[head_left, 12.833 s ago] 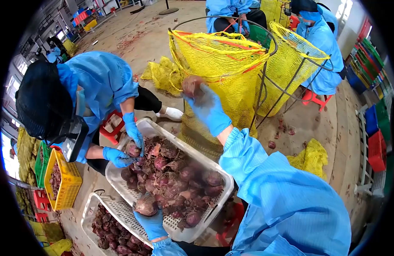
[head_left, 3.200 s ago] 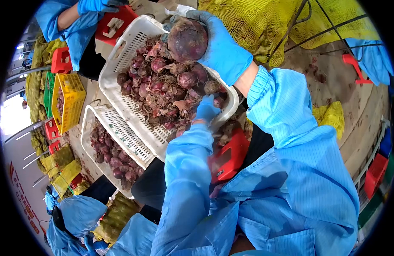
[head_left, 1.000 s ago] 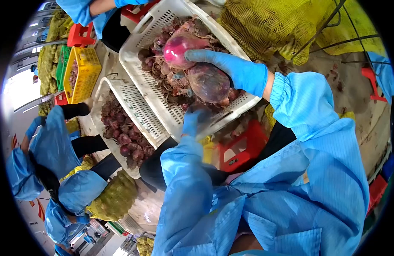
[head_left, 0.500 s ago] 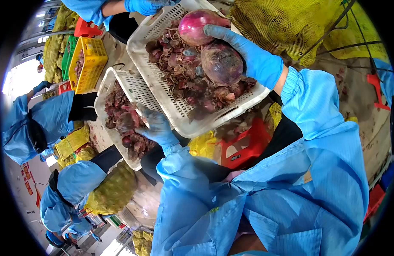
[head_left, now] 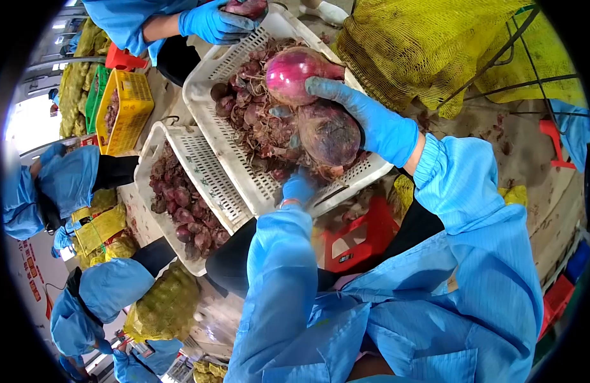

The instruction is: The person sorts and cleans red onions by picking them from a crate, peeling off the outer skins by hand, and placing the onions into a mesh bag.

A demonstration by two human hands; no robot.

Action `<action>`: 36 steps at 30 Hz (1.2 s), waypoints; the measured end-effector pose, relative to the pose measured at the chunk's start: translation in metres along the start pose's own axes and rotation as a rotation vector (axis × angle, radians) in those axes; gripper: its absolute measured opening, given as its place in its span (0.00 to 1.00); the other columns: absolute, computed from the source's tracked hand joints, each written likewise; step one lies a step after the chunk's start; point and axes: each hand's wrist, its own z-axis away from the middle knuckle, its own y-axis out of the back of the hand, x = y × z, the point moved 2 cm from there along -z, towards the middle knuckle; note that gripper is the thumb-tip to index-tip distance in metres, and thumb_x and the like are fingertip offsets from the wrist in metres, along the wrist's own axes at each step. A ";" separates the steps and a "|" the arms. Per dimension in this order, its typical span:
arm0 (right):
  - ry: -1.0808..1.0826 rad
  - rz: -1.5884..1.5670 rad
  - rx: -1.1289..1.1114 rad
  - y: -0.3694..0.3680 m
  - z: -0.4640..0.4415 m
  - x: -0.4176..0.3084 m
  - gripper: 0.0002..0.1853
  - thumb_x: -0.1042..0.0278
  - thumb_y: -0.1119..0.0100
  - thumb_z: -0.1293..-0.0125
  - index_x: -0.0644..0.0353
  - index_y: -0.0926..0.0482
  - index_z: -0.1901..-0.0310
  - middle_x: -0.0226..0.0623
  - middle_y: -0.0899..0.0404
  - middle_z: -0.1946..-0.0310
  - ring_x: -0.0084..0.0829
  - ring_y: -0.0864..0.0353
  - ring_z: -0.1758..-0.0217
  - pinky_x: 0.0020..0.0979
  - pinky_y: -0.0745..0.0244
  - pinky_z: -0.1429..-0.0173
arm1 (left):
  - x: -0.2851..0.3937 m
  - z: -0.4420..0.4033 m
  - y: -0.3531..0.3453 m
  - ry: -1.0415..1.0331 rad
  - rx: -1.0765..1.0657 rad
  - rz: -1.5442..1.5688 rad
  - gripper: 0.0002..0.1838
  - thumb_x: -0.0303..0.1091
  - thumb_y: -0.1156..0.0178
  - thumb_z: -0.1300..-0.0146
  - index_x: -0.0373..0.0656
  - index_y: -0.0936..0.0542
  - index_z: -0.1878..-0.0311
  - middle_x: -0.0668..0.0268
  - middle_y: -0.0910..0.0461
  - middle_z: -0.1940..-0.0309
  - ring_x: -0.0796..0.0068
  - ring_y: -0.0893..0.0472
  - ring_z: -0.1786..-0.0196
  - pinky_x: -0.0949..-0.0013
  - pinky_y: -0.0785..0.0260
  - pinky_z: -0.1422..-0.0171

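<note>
My right hand [head_left: 371, 121], in a blue glove, is closed around two large onions, a shiny magenta one [head_left: 296, 75] and a dull brownish-purple one [head_left: 329, 133]. Both are held above a white crate [head_left: 244, 167] of red onions and loose skins [head_left: 257, 115]. At the crate's near edge is my left hand [head_left: 299, 187], blurred, its fingers hidden among the onions. A second white crate [head_left: 209, 182], holding smaller red onions [head_left: 180, 198], stands lower and to the left.
A co-worker's gloved hand [head_left: 218, 23] holds an onion at the crate's far corner. Yellow mesh bags [head_left: 410, 51] on metal frames stand at the upper right. A red stool [head_left: 365, 233] is near my legs. Yellow crate [head_left: 124, 108] and other people [head_left: 113, 287] are on the left.
My left hand has moved from over the lower crate back to the large crate's near edge. My right hand keeps both onions. The co-worker's hand now shows an onion.
</note>
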 end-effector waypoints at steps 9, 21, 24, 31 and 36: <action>0.100 -0.021 0.075 -0.002 -0.009 0.002 0.31 0.54 0.28 0.44 0.61 0.27 0.43 0.41 0.17 0.59 0.32 0.15 0.64 0.34 0.15 0.58 | -0.011 -0.028 -0.022 -0.007 0.055 0.273 0.45 0.43 0.24 0.60 0.45 0.31 0.35 0.58 0.16 0.57 0.67 0.17 0.58 0.68 0.26 0.50; 0.121 -0.093 -0.018 -0.002 -0.015 0.000 0.30 0.57 0.29 0.42 0.62 0.28 0.42 0.47 0.17 0.57 0.39 0.14 0.61 0.40 0.14 0.58 | 0.008 -0.008 0.012 0.017 -0.118 0.207 0.46 0.48 0.24 0.59 0.44 0.31 0.36 0.58 0.18 0.52 0.66 0.19 0.55 0.65 0.25 0.51; 0.064 -0.086 -0.014 0.005 -0.017 0.004 0.30 0.58 0.29 0.43 0.62 0.28 0.42 0.44 0.17 0.57 0.37 0.14 0.59 0.39 0.14 0.58 | 0.028 0.011 0.044 -0.109 -0.119 0.349 0.48 0.54 0.24 0.60 0.43 0.31 0.35 0.55 0.20 0.47 0.58 0.20 0.49 0.62 0.27 0.44; 0.120 -0.087 0.042 0.003 -0.016 0.000 0.29 0.59 0.29 0.42 0.62 0.28 0.42 0.44 0.17 0.57 0.35 0.14 0.59 0.38 0.14 0.56 | 0.043 0.015 0.061 -0.092 -0.100 0.533 0.46 0.48 0.23 0.60 0.41 0.29 0.37 0.57 0.21 0.45 0.65 0.20 0.48 0.65 0.28 0.43; 0.092 -0.086 -0.106 0.001 -0.016 -0.011 0.24 0.59 0.33 0.39 0.59 0.26 0.44 0.38 0.18 0.55 0.30 0.16 0.58 0.35 0.17 0.51 | 0.001 -0.016 0.002 -0.050 -0.083 0.946 0.41 0.40 0.23 0.58 0.38 0.28 0.39 0.61 0.18 0.51 0.70 0.20 0.51 0.67 0.27 0.46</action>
